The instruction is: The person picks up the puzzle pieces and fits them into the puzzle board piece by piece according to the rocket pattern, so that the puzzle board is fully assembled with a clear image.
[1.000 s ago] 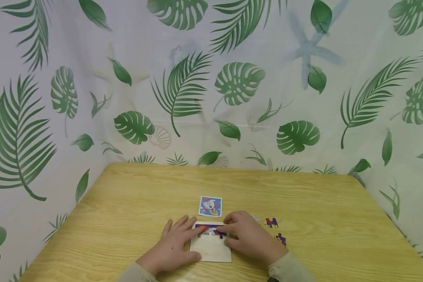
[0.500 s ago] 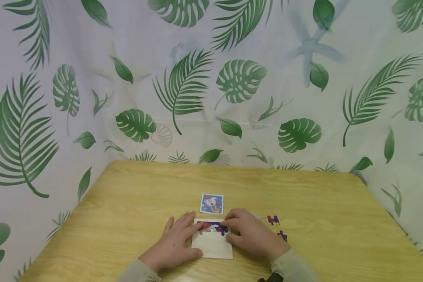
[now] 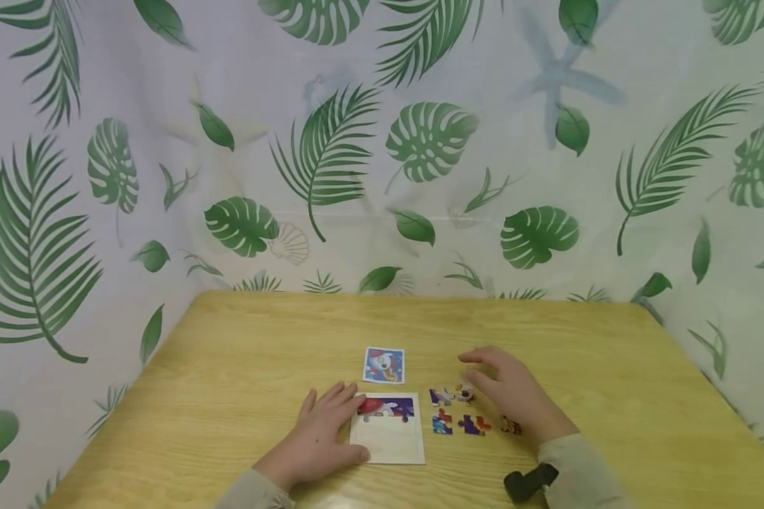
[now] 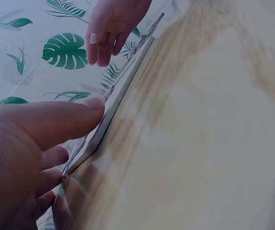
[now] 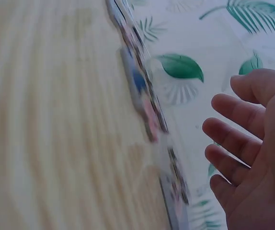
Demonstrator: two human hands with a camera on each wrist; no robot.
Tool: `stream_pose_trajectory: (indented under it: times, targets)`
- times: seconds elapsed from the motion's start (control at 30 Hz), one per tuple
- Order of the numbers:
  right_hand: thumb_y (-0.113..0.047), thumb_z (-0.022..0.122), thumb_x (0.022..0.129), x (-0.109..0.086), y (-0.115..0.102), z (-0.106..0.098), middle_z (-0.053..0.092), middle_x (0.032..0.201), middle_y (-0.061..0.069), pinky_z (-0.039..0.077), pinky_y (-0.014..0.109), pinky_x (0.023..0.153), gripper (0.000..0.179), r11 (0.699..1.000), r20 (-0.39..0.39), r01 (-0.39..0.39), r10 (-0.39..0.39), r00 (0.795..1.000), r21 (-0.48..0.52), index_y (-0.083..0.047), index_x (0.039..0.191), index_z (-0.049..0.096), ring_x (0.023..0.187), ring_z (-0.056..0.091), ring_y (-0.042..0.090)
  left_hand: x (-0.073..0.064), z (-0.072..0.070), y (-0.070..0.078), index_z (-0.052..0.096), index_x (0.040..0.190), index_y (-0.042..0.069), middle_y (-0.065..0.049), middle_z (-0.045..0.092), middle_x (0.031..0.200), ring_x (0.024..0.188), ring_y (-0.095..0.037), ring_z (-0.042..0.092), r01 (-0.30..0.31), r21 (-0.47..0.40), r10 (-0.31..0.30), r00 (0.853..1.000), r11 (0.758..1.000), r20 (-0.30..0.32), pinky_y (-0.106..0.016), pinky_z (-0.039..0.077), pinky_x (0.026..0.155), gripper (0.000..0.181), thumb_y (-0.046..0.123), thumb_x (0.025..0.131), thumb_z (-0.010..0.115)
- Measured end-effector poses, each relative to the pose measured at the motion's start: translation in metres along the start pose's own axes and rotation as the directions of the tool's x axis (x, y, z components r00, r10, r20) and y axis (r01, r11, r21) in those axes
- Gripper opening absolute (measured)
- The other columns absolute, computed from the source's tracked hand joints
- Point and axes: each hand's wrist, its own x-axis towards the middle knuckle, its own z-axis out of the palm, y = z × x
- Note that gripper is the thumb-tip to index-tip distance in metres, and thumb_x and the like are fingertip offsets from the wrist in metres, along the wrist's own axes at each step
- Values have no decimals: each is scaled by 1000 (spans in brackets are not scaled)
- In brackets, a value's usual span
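A pale square puzzle board [image 3: 388,445] lies on the table with a row of jigsaw pieces [image 3: 395,407] along its far side; its nearer part shows bare. My left hand [image 3: 317,437] rests at the board's left side, fingers spread, a fingertip over the red part and the thumb on the near left corner. In the left wrist view that thumb [image 4: 65,120] lies along the board's edge. My right hand [image 3: 516,392] hovers over the loose jigsaw pieces [image 3: 442,422], holding nothing, its fingers loosely bent and apart in the right wrist view.
Behind the board lies a small picture card [image 3: 383,365] with a white rocket. Several loose pieces spread to the board's right, one [image 3: 511,425] partly beneath the right hand. A leaf-printed curtain [image 3: 433,233] hangs behind the wooden table [image 3: 267,339].
My right hand has left the board's top right corner and moved right, uncovering the pieces there. My left hand stays at the board's left side.
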Motion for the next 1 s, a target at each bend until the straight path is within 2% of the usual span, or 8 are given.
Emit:
stream_pose_trajectory:
  times: [0.2,0.3,0.4,0.6,0.67,0.9,1.0]
  targets:
    - [-34,58,104,-7,21,-18,57,138,8,38,63,106,41,997,20,-72,72,997,29,-14,140,61,131,50,37,-2,-1,-1,42,155,9,-11,30,163,152,-34,18,8,-7,-8,1000,1000,-3,-65,-2,117,88,55,85,72]
    - [-29,60,103,-13,28,-21,58,134,9,41,59,105,41,997,36,-73,71,997,41,-10,140,59,126,54,35,-2,0,-3,42,155,11,-9,30,163,152,-33,17,16,-6,-16,1000,1000,15,-64,-3,118,89,55,84,72]
    - [-28,63,102,-16,28,-19,57,136,7,43,57,105,43,995,68,-77,72,995,70,-12,141,58,126,55,32,-2,-1,-3,40,156,12,-8,30,164,153,-32,16,9,-7,-9,999,1000,36,-63,-2,118,92,57,83,72]
    - [-34,72,94,-8,10,3,57,131,-2,44,54,103,41,998,123,-5,13,992,-65,-21,132,66,123,53,26,-5,-6,-6,39,157,13,-5,28,165,153,-31,15,-6,-14,7,997,1000,74,-61,-2,119,95,58,82,74]
    - [-34,75,91,-4,4,10,56,129,-3,43,54,103,39,996,133,-6,18,991,-88,-25,128,69,122,52,26,-5,-8,-7,39,157,13,-5,27,165,153,-30,14,-5,-17,7,997,1000,77,-61,-3,119,95,58,82,74]
    - [-34,79,86,4,-6,22,56,132,6,42,57,103,28,978,118,72,-49,992,-197,-29,114,76,122,52,32,-4,-9,-7,40,157,13,-6,28,165,153,-32,15,-12,-5,12,998,1000,64,-63,-3,118,95,62,82,72]
    - [-35,79,87,5,-6,25,57,132,7,41,57,104,22,970,99,69,-47,994,-231,-32,108,77,123,52,34,-4,-8,-7,40,157,13,-5,28,165,153,-32,15,-15,1,15,998,1000,58,-63,-2,118,95,63,82,71]
